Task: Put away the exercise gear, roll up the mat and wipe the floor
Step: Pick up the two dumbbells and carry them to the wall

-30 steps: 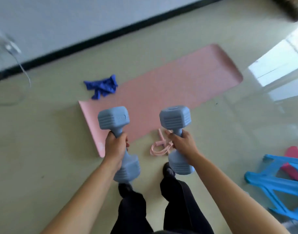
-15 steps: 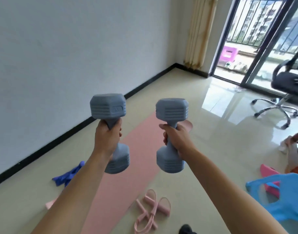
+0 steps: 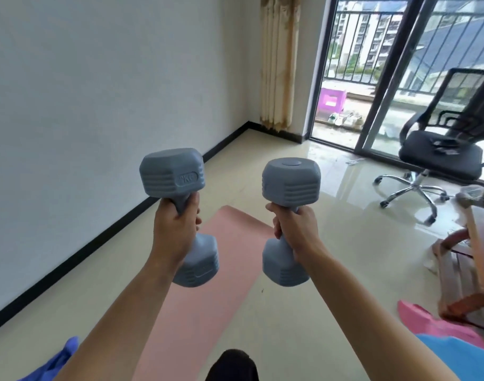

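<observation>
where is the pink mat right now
In the head view the pink mat lies flat on the floor at lower centre, showing between the left dumbbell and the right dumbbell, with a blue cloth to its left.

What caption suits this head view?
Left hand and right hand grip grey dumbbells; pink mat lies unrolled below.

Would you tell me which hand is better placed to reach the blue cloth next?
Probably the left hand: the blue cloth lies on its side of the pink mat. It grips a dumbbell, as the right hand does, so that goes down first.
</observation>
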